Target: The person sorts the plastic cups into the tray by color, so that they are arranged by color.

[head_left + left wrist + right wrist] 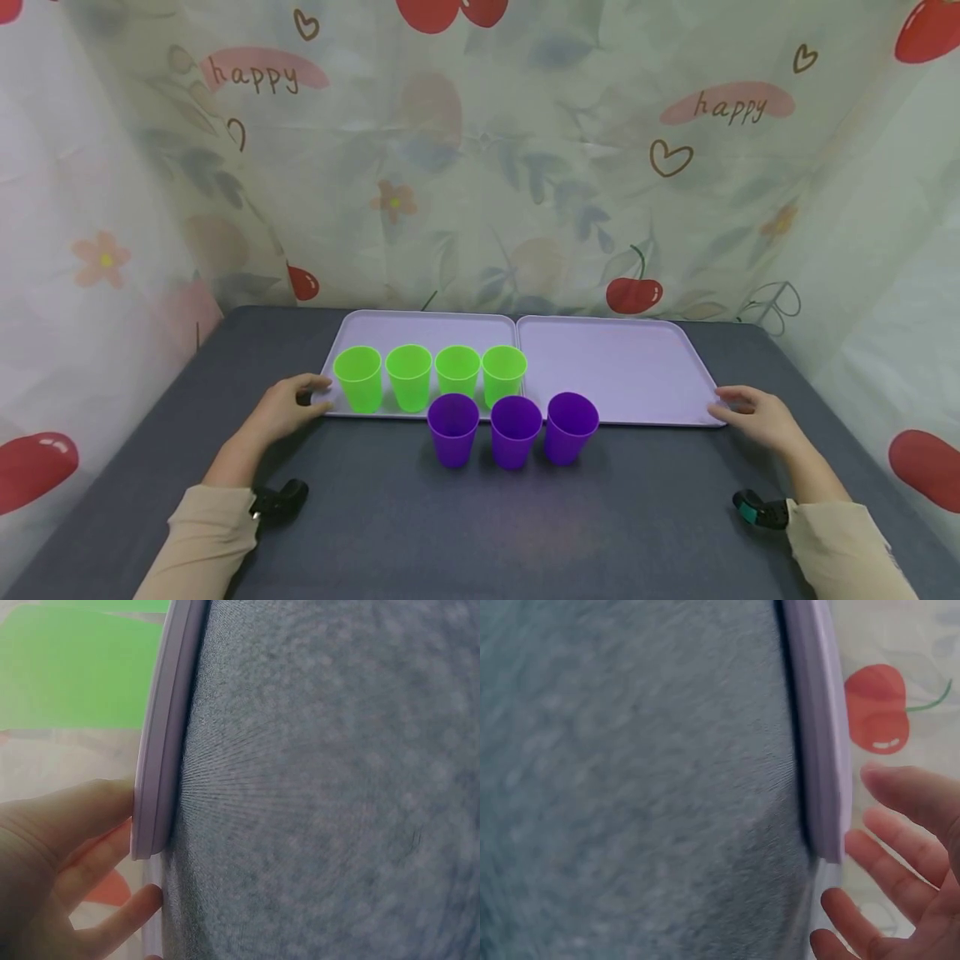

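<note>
Across a shallow lilac plastic tray [427,327] with rounded corners, four bright green, tapered plastic cups [408,379] are standing in a row. A matching lilac tray [622,367] is lying just to its right, while three deep purple, tapered plastic cups [515,433] are standing on the dark grey table surface [450,533], near its front right corner. I'm judging the green set as placed and the purple set as not yet on either tray. At its left end the left hand [281,406] is touching the rim, fingers loose; beyond its right neighbour's far end the right hand [757,417] is resting relaxed, grasping nothing. Only the head view is showing the purple cups; the left wrist view is revealing one digit pressing the rim.
</note>
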Demonstrator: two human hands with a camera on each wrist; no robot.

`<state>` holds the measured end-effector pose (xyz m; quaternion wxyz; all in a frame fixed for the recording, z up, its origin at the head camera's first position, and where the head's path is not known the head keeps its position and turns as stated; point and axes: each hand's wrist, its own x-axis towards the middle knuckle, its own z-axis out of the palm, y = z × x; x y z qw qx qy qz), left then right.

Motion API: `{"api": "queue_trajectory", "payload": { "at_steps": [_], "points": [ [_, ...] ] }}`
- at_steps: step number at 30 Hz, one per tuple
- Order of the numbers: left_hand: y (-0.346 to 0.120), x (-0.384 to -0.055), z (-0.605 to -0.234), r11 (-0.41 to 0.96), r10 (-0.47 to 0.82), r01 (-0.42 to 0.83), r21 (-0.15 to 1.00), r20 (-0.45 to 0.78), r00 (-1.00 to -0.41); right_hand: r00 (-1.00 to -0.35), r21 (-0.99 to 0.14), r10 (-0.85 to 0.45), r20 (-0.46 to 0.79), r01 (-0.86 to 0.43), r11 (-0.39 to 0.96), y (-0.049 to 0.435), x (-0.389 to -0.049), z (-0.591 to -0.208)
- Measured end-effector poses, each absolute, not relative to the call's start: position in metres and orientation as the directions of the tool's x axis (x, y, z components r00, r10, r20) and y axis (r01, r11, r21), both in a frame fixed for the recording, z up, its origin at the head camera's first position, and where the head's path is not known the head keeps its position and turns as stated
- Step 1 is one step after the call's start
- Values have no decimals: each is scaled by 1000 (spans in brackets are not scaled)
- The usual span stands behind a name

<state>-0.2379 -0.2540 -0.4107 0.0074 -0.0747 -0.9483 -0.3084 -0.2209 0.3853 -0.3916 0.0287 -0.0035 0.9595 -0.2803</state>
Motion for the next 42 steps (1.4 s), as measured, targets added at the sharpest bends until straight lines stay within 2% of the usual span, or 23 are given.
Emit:
{"api": "queue_trajectory", "payload": {
  "at_steps": [18, 23, 27, 33, 37, 42],
  "points": [
    [-251, -232, -402, 812, 119, 148, 565, 88, -989, -999, -490, -36, -1, -30, 871, 384, -223, -402],
    [-244, -220, -378, 808, 30, 131, 575, 182, -983, -1000, -488, -28, -4, -22, 873, 383, -223, -402],
    [-232, -209, -360, 796, 16, 176, 580, 270, -963, -1000, -490, -22, -10, -14, 871, 383, -223, -401],
    [-196, -194, -343, 738, 124, 307, 601, 326, -937, -1000, -497, -21, -16, -11, 868, 383, -224, -402],
    [-170, -190, -349, 666, 250, 414, 620, 337, -908, -1000, -497, -21, -17, -10, 868, 382, -224, -401],
    [-144, -185, -361, 611, 368, 484, 627, 317, -874, -1000, -504, -20, -22, -6, 864, 380, -224, -400]
  ]
}}
